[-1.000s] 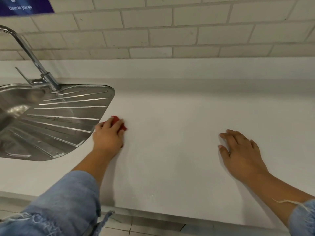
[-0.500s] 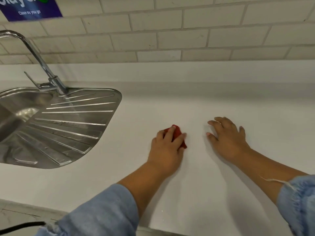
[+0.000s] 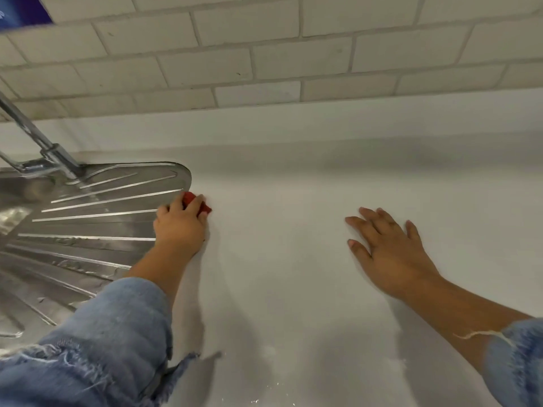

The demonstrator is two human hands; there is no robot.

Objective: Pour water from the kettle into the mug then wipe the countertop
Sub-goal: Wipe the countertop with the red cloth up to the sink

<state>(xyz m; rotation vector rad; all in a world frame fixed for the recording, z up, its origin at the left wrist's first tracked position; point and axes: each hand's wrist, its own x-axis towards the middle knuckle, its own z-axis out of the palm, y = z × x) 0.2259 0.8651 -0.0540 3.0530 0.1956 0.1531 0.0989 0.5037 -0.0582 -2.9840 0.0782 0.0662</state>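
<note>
A small red cloth (image 3: 190, 198) lies on the white countertop (image 3: 293, 236), right at the rounded edge of the steel drainboard (image 3: 88, 224). My left hand (image 3: 179, 227) covers most of the cloth, with its fingers curled over it and pressing it down. Only the cloth's far end shows past my fingertips. Off to the right, my right hand (image 3: 388, 251) rests flat on the countertop with its fingers spread and holds nothing. No kettle or mug is in view.
The drainboard and sink fill the left side, with a chrome tap (image 3: 44, 145) at the back left. A white tiled wall (image 3: 264, 54) runs behind the counter, with a blue sign (image 3: 17, 10) at its top left. A few small specks lie near the counter's front edge.
My left hand slid the red cloth from the middle of the counter back left to the drainboard's edge. My right hand stayed flat on the counter, now farther from the left hand.
</note>
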